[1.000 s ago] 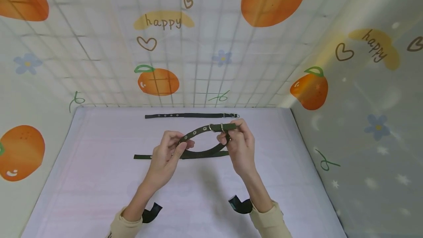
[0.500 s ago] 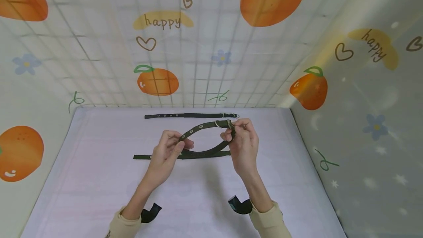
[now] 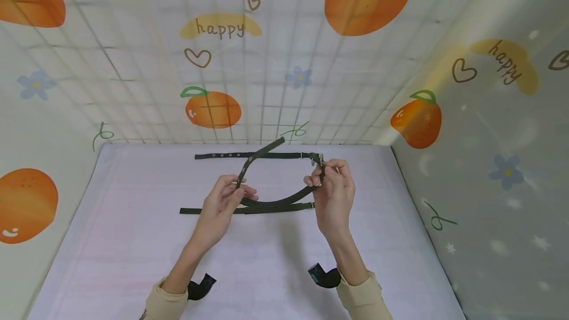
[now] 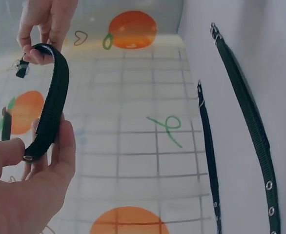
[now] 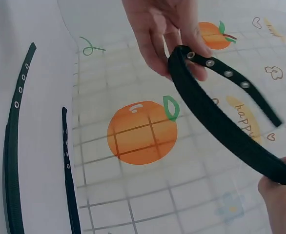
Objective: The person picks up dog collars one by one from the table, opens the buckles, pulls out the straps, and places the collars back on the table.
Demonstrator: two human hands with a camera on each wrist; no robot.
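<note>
Between my hands hangs a dark green pet collar [image 3: 295, 196], bent into an open curve above the table. My left hand [image 3: 218, 206] pinches it near the eyelets between thumb and fingers. The eyeleted end [image 5: 231, 74] sticks out free beyond that hand. My right hand [image 3: 336, 196] pinches the other end beside the metal buckle [image 3: 321, 160], which the strap does not pass through. Small metal fittings [image 4: 22, 68] show there in the left wrist view. Fingertips partly hide both grips.
Two similar collars lie stretched out on the white table [image 3: 111, 241]: one collar [image 3: 289, 155] near the back edge, another collar [image 3: 190, 211] below the hands. Printed curtains [image 3: 146, 102] stand behind and beside. Black wrist devices [image 3: 324, 276] sit at the sleeves.
The collar's eyeleted end has come out of the buckle and springs upward, free. My right hand has moved slightly right with the buckle end; the left hand has barely moved.
</note>
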